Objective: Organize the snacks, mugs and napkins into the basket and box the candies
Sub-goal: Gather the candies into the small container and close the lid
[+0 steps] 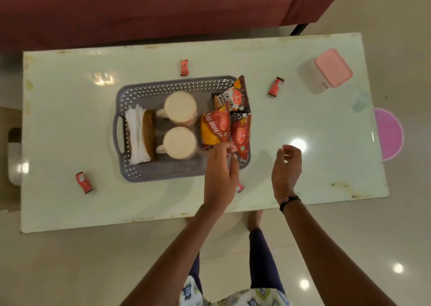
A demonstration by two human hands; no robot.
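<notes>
Now the left hand [220,172] pinches the red snack packets [233,131] at the three o'clock end of the grey perforated plastic basket [163,168] mid-worktop; the right hand [285,170] hovers, fingers loosely curled around nothing. Red-wrapped candies [276,86] lie scattered around the basket.

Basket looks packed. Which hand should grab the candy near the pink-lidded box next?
Right. The right hand hovers empty on that side, nearest the candy and the box. The left hand is at the snack packets in the basket.
</notes>
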